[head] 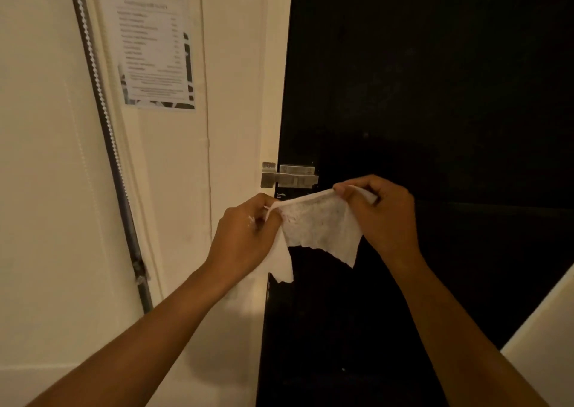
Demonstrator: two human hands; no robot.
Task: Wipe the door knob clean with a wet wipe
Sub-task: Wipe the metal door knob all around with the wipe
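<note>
Left hand and right hand pinch a wet wipe stretched before the black door, apparently unfolding it; no knob shows, only a metal latch just beyond.

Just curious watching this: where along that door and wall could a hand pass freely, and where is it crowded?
Free: the dark door above the metal latch, and the cream wall between the taped notice and the door edge. Crowded: just below the latch, where the left hand and right hand stretch the wet wipe.
</note>
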